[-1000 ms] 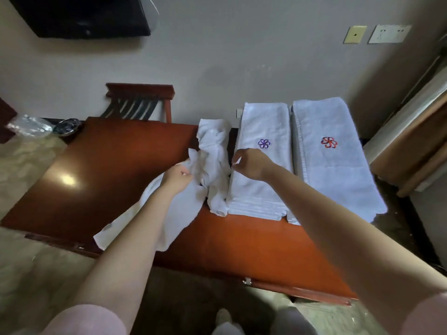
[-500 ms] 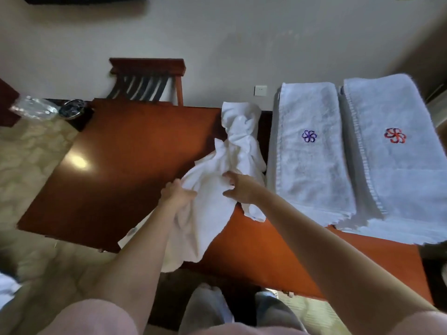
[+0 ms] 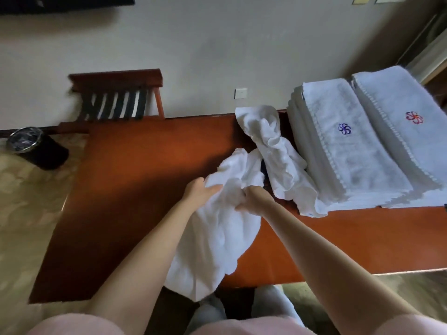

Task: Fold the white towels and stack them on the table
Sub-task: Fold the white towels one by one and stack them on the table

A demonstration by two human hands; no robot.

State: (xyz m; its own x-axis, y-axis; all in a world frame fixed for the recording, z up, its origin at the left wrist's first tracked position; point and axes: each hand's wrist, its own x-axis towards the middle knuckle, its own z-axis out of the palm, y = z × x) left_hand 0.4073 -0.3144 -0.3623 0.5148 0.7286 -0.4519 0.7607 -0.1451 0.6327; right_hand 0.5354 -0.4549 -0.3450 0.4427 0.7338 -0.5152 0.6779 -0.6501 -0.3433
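both hands held a loose white towel [image 3: 217,238] that draped over the near edge of the desk [image 3: 133,189]. the left hand [image 3: 200,193] gripped its upper fold, fingers tucked into the cloth. the right hand [image 3: 254,201] was curled round a bunch of it close by. a second crumpled towel [image 3: 278,155] lay against the folded stack with a blue flower [image 3: 350,153], and the red-flower stack [image 3: 399,105] sat just beside that.
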